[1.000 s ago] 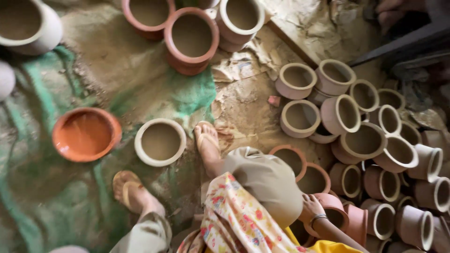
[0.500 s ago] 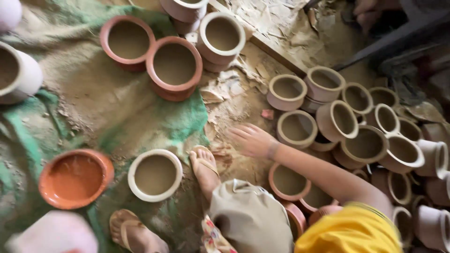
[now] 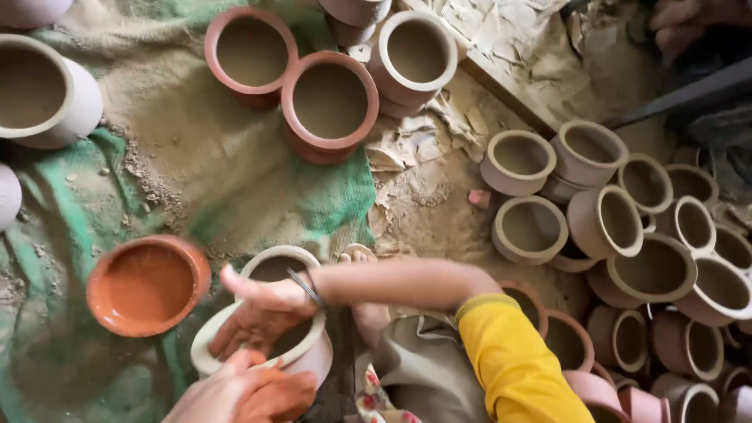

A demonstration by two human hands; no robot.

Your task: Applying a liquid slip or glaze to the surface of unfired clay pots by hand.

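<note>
Pot point(image 3: 313, 356) of pale unfired clay is gripped at its rim by right hand point(image 3: 258, 317) and left hand point(image 3: 243, 392), beside an orange bowl point(image 3: 145, 286), its lifting judged underway.

Left hand point(image 3: 243, 395) is chopped off by the bottom edge, so its grip's a mystery. Right hand's point(image 3: 262, 313) fingers point(image 3: 235, 338) dip inside the pale clay pot point(image 3: 309, 356), and the pot behind it point(image 3: 274, 262) is mostly blocked.

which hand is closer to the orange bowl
Right. The right hand, reaching across the body, grips the rim of the pale pot just beside the orange bowl. The left hand holds the pot's near side, lower and farther away.
</note>
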